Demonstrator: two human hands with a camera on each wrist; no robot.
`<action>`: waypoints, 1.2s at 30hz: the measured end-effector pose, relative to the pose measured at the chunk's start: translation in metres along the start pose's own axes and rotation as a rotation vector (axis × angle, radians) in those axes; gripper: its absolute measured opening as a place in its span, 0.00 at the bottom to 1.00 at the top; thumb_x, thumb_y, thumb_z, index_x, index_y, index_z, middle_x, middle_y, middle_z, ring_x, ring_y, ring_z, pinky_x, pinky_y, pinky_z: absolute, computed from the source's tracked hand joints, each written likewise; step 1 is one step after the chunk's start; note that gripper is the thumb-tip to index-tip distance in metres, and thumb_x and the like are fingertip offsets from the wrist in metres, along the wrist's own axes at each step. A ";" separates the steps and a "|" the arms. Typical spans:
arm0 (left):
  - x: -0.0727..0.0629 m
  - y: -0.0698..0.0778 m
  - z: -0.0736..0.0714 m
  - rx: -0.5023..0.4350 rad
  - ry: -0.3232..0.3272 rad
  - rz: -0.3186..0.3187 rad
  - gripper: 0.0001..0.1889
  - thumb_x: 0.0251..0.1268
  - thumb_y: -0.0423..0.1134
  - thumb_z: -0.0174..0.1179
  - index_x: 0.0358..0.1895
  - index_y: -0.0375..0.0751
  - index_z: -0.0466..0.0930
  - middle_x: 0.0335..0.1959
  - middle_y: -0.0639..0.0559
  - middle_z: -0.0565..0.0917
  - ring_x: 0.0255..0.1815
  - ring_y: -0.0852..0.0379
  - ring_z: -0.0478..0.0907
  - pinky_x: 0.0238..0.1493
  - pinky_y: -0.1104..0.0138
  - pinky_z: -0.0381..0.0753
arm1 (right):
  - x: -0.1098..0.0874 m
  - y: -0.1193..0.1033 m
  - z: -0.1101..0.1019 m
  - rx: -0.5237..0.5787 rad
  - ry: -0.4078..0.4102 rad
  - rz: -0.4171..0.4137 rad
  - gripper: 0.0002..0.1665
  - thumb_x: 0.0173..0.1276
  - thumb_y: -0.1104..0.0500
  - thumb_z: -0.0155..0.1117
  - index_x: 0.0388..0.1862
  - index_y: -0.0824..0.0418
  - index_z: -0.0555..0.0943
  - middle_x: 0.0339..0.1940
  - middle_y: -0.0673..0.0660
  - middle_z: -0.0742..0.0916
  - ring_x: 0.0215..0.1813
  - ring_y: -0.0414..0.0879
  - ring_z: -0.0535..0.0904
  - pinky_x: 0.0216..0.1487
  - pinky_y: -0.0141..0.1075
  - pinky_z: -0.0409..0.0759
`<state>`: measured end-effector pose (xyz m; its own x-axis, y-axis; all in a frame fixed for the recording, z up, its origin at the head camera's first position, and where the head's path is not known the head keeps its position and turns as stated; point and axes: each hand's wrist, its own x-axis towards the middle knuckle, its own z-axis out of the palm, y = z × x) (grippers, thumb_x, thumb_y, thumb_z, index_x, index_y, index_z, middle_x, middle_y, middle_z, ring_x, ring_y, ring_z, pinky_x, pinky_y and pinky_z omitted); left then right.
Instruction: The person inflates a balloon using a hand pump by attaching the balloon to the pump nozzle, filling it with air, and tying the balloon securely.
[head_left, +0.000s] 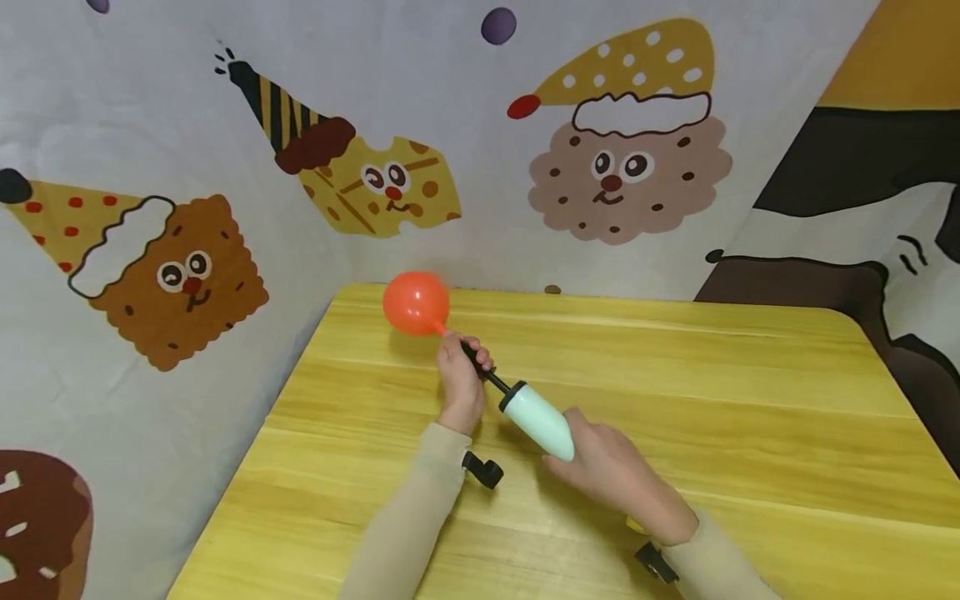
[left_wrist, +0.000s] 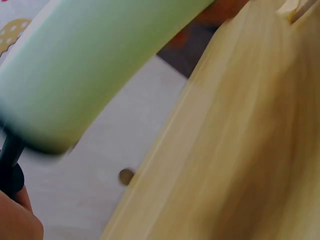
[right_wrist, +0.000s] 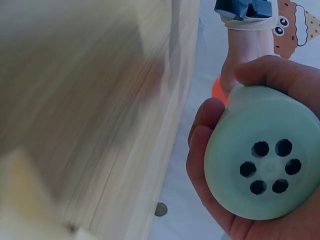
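A mint-green balloon pump point(head_left: 537, 418) is held at a slant between both hands over the table. The left hand point(head_left: 460, 375) grips its black end, and right at those fingers is the neck of a partly inflated orange-red balloon point(head_left: 416, 303). A short length of black rod shows between that hand and the barrel. Curled round the mint barrel is the right hand point(head_left: 607, 467). In the right wrist view, the round base of the pump point(right_wrist: 270, 195) has several dark holes and faces the camera. The left wrist view shows the barrel point(left_wrist: 95, 75) large and blurred.
The wood-grain table point(head_left: 360, 517) lies under both hands. Behind it hangs a pale cloth point(head_left: 420, 50) printed with cartoon biscuits and cheese in party hats. A small yellow thing point(head_left: 634, 525) is partly hidden under the right wrist. Black mounts are strapped to both wrists.
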<state>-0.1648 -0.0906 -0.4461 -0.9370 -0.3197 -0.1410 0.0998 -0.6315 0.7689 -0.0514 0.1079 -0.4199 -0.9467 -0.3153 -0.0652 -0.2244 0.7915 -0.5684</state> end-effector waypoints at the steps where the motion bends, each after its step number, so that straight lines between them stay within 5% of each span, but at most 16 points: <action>1: 0.004 0.004 -0.002 -0.013 0.014 0.015 0.19 0.89 0.46 0.36 0.35 0.42 0.67 0.22 0.54 0.72 0.16 0.63 0.67 0.17 0.73 0.69 | -0.004 0.001 -0.002 -0.005 0.000 -0.003 0.28 0.60 0.51 0.77 0.51 0.66 0.77 0.26 0.53 0.81 0.23 0.43 0.75 0.23 0.37 0.76; 5: 0.015 0.018 -0.004 -0.030 0.047 0.060 0.19 0.89 0.48 0.37 0.35 0.44 0.66 0.22 0.55 0.71 0.16 0.64 0.66 0.17 0.74 0.68 | -0.016 0.003 -0.009 -0.015 -0.018 0.005 0.28 0.60 0.51 0.78 0.52 0.64 0.77 0.28 0.51 0.82 0.24 0.42 0.74 0.24 0.37 0.75; 9: 0.015 0.019 0.001 -0.007 0.011 0.037 0.19 0.89 0.48 0.34 0.35 0.45 0.65 0.23 0.55 0.71 0.16 0.64 0.66 0.18 0.74 0.68 | -0.019 0.004 -0.011 -0.020 -0.028 0.001 0.28 0.61 0.50 0.78 0.50 0.64 0.76 0.27 0.51 0.81 0.24 0.42 0.74 0.24 0.37 0.75; 24: -0.024 -0.022 0.011 0.089 -0.027 -0.047 0.22 0.89 0.49 0.35 0.34 0.43 0.70 0.20 0.55 0.72 0.15 0.62 0.67 0.19 0.72 0.71 | 0.012 -0.003 0.004 0.031 -0.054 0.054 0.30 0.64 0.50 0.76 0.52 0.67 0.73 0.25 0.56 0.80 0.20 0.45 0.75 0.17 0.36 0.75; 36: 0.011 0.011 -0.006 -0.032 0.058 0.075 0.19 0.88 0.45 0.36 0.34 0.42 0.67 0.21 0.55 0.71 0.14 0.64 0.66 0.16 0.74 0.68 | -0.019 0.010 -0.001 -0.017 -0.012 -0.002 0.29 0.61 0.49 0.78 0.53 0.63 0.77 0.27 0.50 0.82 0.24 0.41 0.74 0.24 0.37 0.74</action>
<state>-0.1718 -0.1052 -0.4431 -0.9056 -0.4068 -0.1201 0.1807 -0.6260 0.7586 -0.0359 0.1224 -0.4240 -0.9434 -0.3232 -0.0740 -0.2305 0.7998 -0.5542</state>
